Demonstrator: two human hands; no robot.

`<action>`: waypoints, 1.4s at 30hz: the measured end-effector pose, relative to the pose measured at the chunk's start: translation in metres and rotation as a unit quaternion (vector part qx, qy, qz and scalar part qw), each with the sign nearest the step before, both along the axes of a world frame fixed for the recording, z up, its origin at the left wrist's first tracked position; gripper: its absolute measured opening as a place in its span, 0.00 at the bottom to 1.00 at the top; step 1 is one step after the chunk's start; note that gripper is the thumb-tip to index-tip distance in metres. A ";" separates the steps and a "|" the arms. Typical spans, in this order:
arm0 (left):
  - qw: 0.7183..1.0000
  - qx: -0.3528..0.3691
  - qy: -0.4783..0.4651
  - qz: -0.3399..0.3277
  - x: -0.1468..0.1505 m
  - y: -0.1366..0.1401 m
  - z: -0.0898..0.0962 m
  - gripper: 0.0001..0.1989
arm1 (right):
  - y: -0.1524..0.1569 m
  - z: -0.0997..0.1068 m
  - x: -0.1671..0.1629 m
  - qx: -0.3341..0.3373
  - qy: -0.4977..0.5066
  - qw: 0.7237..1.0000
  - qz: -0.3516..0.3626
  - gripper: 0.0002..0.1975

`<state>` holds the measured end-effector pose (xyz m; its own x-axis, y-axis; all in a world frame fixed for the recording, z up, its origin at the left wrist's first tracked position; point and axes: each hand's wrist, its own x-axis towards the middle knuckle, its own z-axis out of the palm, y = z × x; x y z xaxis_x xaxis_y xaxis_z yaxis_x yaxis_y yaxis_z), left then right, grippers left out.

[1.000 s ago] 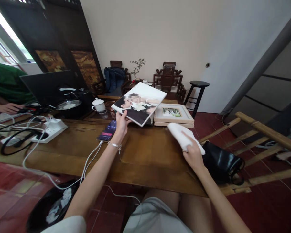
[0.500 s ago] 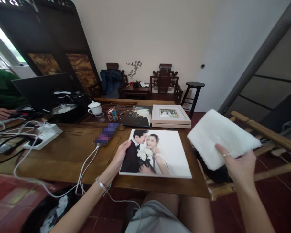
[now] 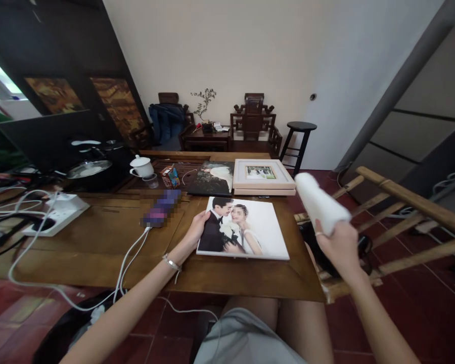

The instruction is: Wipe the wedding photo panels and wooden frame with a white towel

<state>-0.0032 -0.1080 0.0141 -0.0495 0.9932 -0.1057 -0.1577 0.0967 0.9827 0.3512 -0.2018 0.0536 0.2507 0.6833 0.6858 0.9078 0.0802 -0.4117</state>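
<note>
Photo (image 3: pixel 246 232) between the two hands, at or just above the table (image 3: pixel 235 280); full contact cannot be told. Left hand (image 3: pixel 197 228) pinches its left edge, thumb on top. Right hand (image 3: pixel 339 247) closed on a bunched white cloth (image 3: pixel 318 202), apart from the photo, past its right edge. Progress, as judged: photo laid out and steadied, cloth ready but not on it; whether any of its surface is already finished cannot be told. Photo looks flat, stiff, glossy, pale-edged: dark suit, white dress, white flowers, pale ground. Beyond it, farther from both hands: a dark picture (image 3: pixel 212 178) and, beside that, stacked pale frames (image 3: pixel 242 177). Phone (image 3: pixel 161 208) beyond and left of left hand.
</note>
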 end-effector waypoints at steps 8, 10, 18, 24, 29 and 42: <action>0.994 0.018 0.111 -0.006 -0.008 0.003 0.005 0.18 | -0.001 -0.031 -0.067 -0.088 -0.291 0.895 0.326 0.16; 0.976 0.034 0.204 -0.065 -0.013 0.002 0.009 0.23 | -0.004 -0.034 -0.074 -0.106 -0.286 0.895 0.324 0.15; 0.942 0.065 0.326 -0.051 -0.014 0.012 0.022 0.21 | 0.013 -0.038 -0.080 -0.109 -0.259 0.904 0.323 0.13; 0.950 0.060 0.302 -0.052 -0.011 0.020 0.023 0.18 | 0.026 -0.041 -0.081 -0.103 -0.280 0.901 0.315 0.11; 0.936 0.057 0.340 -0.075 -0.010 0.021 0.027 0.16 | 0.032 -0.044 -0.082 -0.102 -0.275 0.902 0.316 0.13; 0.825 0.105 0.551 -0.071 -0.013 0.021 0.031 0.25 | 0.047 -0.042 -0.080 -0.099 -0.240 0.906 0.335 0.13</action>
